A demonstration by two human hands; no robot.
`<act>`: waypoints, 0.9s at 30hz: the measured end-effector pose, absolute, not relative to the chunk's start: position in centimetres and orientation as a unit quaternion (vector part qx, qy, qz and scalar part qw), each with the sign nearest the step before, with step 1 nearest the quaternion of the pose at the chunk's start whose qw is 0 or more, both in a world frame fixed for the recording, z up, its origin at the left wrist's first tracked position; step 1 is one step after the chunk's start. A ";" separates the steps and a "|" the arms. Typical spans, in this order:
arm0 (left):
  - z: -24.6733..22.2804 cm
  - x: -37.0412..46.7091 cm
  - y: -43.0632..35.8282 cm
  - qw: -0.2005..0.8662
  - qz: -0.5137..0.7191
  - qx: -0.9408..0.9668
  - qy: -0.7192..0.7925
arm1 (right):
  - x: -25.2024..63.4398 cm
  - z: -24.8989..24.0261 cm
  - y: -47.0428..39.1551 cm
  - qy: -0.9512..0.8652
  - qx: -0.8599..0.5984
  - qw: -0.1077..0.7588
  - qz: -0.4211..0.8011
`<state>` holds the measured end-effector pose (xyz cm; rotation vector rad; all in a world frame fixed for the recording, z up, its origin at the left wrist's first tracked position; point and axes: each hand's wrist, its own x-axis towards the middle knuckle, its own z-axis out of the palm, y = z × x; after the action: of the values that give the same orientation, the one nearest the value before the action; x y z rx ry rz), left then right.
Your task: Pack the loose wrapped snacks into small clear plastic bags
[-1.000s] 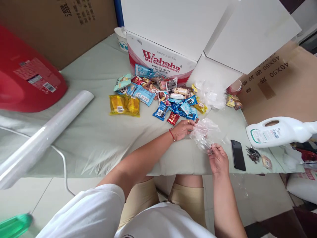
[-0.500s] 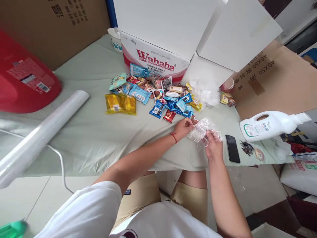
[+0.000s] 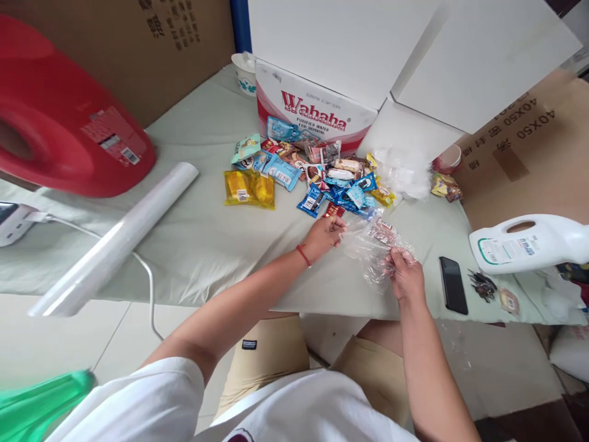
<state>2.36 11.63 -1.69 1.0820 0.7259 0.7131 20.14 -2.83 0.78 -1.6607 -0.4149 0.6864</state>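
Observation:
A crinkled clear plastic bag [image 3: 368,245] is stretched between my two hands over the front of the cloth-covered table. My left hand [image 3: 324,236], with a red string on its wrist, pinches the bag's left edge. On the other side my right hand [image 3: 404,270] grips it between thumb and fingers. A small brown-and-white packet [image 3: 383,232] shows at the bag's upper right; whether it is inside or behind is unclear. Just beyond lies a pile of wrapped snacks, with blue packets [image 3: 343,193] and a red packet [image 3: 334,210] near my left hand.
Yellow packs [image 3: 249,189] lie left of the pile, clear bags [image 3: 402,172] right of it. A Wahaha box [image 3: 317,110] stands behind. Left are a plastic roll [image 3: 119,236] and red jug [image 3: 78,123]; right are a phone [image 3: 453,285], keys [image 3: 482,285] and white bottle [image 3: 529,244].
My hands have moved apart, spreading the plastic bag, with the left hand now farther from the right. The camera view has shifted left, so the table items appear farther right.

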 end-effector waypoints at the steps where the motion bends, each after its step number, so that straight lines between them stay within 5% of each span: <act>1: -1.6 1.7 12.1 0.734 0.341 0.485 0.331 | 20.2 0.6 -3.1 -0.177 -0.722 0.598 0.300; 13: -1.7 -0.3 14.9 0.738 0.346 0.442 0.376 | 21.2 -1.1 -10.3 -0.168 -0.787 0.515 0.297; 19: -2.0 -0.5 14.5 0.743 0.337 0.455 0.358 | 20.3 1.7 -10.6 -0.326 -0.819 0.469 -0.064; 27: -1.7 -0.2 14.0 0.763 0.339 0.432 0.341 | 11.5 -0.3 -1.8 -0.589 -0.701 0.400 0.046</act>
<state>-0.20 14.04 -1.72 0.9394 0.7407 0.7367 11.51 -1.82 -0.27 -1.7733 -1.4897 0.1170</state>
